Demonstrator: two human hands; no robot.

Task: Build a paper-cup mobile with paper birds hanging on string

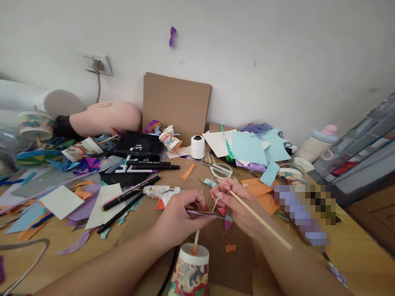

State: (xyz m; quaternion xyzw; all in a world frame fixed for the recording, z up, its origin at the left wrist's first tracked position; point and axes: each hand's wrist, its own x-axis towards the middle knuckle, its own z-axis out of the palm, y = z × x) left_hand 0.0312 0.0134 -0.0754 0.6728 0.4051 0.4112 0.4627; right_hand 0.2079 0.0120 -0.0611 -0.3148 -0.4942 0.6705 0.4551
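Note:
My left hand is closed on a thin flat piece, seen nearly edge-on, brown with a purplish rim. Below it, a wooden stick rises from the base of an upside-down patterned paper cup; whether stick and flat piece join is hidden. In my right hand a pale wooden stick slants down over the wrist. White thread runs from those fingertips to the flat piece's edge. Small pink paper pieces hang close by, beneath the right fingers.
A glue gun lies left of my hands, with markers beyond. Scissors and a thread spool are behind. Paper sheets and a bottle stand right. A cardboard sheet covers the tabletop below.

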